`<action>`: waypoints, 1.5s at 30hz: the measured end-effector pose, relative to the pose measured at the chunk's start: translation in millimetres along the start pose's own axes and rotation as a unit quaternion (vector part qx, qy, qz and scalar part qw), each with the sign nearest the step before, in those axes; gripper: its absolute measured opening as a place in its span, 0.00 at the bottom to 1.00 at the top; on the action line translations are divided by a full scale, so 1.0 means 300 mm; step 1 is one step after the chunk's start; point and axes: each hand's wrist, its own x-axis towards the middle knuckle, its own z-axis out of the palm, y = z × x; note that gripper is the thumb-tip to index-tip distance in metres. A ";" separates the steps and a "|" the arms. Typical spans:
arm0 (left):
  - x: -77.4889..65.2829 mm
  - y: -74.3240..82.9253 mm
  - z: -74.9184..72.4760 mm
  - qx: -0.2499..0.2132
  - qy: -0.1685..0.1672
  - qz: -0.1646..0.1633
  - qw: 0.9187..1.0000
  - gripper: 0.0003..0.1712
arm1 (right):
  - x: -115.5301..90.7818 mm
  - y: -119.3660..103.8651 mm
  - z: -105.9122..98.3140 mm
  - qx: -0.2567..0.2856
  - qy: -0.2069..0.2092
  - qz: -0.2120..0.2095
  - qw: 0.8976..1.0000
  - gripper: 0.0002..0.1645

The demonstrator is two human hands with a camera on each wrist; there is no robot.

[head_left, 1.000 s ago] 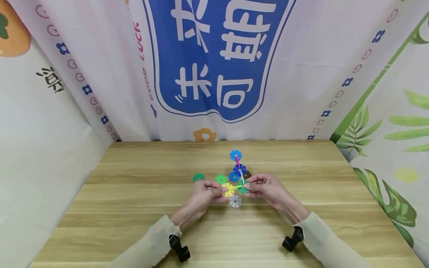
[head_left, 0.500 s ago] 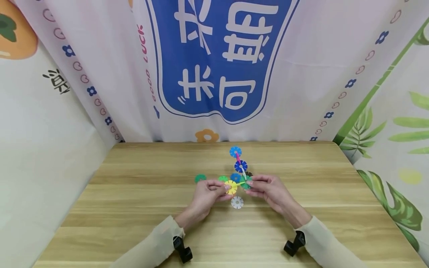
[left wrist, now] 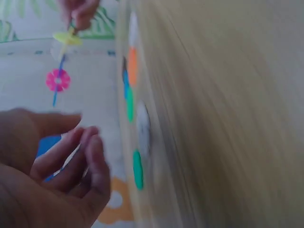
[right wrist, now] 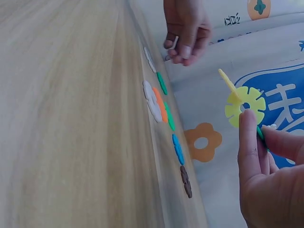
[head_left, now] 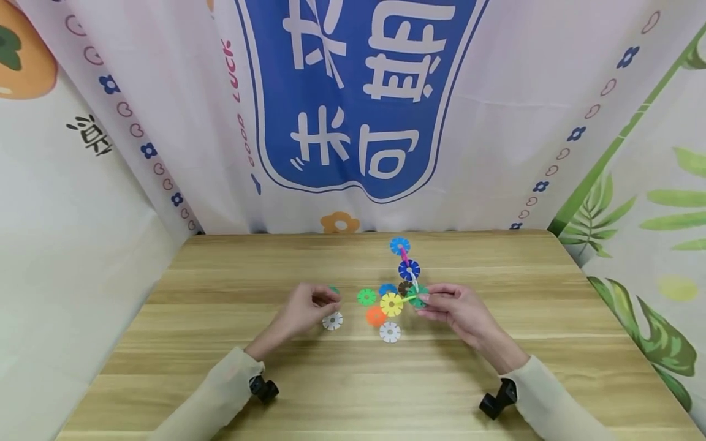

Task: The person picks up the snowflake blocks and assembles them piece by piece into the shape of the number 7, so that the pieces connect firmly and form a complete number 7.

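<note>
My right hand point(head_left: 463, 315) pinches a green notched disc point(head_left: 414, 302) between thumb and fingers, raised above the table. Joined to it is a chain of slotted discs: a yellow disc point(head_left: 391, 304) towards the left, and a dark blue disc point(head_left: 409, 270), a pink disc point(left wrist: 58, 80) and a light blue disc point(head_left: 399, 246) further out. To the left, my left hand point(head_left: 304, 308) hovers with nothing between its loosely bent fingers. Thumb and fingertips stand apart in the left wrist view. Nearest to it are a white disc point(head_left: 332, 321) and a dark green disc point(head_left: 334, 289), partly hidden by the fingers.
Loose discs lie on the wooden table point(head_left: 353, 392): light green point(head_left: 366, 297), blue point(head_left: 388, 289), brown point(head_left: 405, 288), orange point(head_left: 375, 317) and white point(head_left: 390, 332). A printed curtain point(head_left: 485, 184) hangs behind the table's back edge.
My left hand has let go of the yellow disc and moved left. My right hand has shifted slightly right with the chain. The orange disc and the left white disc now show.
</note>
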 end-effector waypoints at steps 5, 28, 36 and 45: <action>-0.014 -0.038 -0.010 0.068 -0.034 0.026 0.997 0.06 | -0.003 -0.010 -0.012 0.000 0.008 -0.005 1.000 0.16; -0.008 -0.067 -0.002 0.106 -0.054 0.007 0.993 0.18 | 0.006 -0.003 -0.006 0.001 0.009 0.000 1.000 0.20; -0.011 -0.063 -0.004 0.098 -0.061 -0.004 0.993 0.17 | 0.010 -0.004 -0.005 0.003 0.012 0.001 1.000 0.13; -0.014 -0.059 0.004 0.094 -0.078 -0.009 0.993 0.12 | 0.007 -0.008 -0.005 0.011 0.009 0.003 1.000 0.14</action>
